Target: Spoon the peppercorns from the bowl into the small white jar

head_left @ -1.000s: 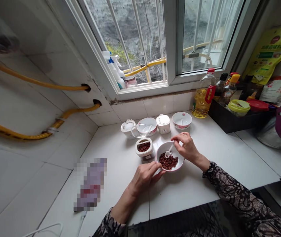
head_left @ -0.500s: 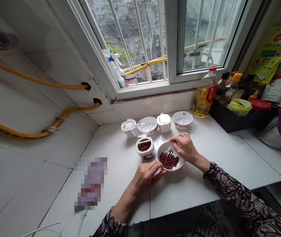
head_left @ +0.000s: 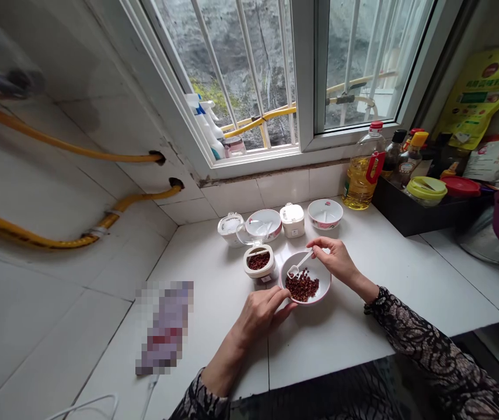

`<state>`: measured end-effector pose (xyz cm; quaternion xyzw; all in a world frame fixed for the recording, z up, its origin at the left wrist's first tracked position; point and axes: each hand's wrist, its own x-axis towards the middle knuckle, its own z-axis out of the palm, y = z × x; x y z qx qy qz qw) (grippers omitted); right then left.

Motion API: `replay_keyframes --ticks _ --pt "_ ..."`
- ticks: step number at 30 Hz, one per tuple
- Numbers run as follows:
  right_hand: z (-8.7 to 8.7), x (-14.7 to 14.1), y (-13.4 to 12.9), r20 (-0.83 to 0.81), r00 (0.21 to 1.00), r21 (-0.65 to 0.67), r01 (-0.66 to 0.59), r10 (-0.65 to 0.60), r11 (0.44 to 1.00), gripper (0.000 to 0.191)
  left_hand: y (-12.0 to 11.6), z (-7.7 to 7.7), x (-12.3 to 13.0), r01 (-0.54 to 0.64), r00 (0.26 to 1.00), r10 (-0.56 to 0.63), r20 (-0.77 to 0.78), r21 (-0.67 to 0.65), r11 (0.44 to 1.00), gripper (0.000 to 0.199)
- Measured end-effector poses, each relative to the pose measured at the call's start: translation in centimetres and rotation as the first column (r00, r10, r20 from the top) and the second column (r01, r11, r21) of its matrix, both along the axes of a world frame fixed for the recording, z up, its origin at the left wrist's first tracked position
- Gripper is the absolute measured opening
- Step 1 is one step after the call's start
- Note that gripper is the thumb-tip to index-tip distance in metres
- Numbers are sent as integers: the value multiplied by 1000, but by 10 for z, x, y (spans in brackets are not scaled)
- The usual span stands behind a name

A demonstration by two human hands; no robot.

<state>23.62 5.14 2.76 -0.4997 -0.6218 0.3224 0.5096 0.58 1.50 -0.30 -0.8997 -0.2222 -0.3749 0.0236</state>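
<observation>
A white bowl (head_left: 323,290) with a pink rim holds a heap of small dark red peppercorns (head_left: 302,288). My left hand (head_left: 263,309) grips the bowl's near left rim between thumb and fingers. Between the fingertips of my right hand (head_left: 333,258) is the handle of a small white spoon (head_left: 300,263), its scoop over the upper left of the peppercorns. Just left of the bowl stands a cream seasoning jar (head_left: 260,273), its clear lid raised, with more peppercorns inside.
Behind are two flowered bowls (head_left: 325,214) and two more seasoning jars (head_left: 292,220), one with white contents. An oil bottle (head_left: 360,175) stands by a black box (head_left: 400,213) of condiments. A pot (head_left: 489,239) sits far right. A blurred-out item (head_left: 167,326) and white cable lie left.
My right hand has shifted slightly right, and the spoon's scoop has lifted out of the peppercorns toward the bowl's upper left. My left hand keeps its grip on the rim.
</observation>
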Motion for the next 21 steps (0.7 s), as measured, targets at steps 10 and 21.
replay_keyframes --ticks 10,21 --pt "2 14 11 -115 992 -157 -71 53 985 19 0 -1 1 -3 1000 3 10 10 1000 12" --pt "29 -31 8 86 996 248 -6 -15 969 15 0 0 3 -13 1000 12 25 29 1000 20"
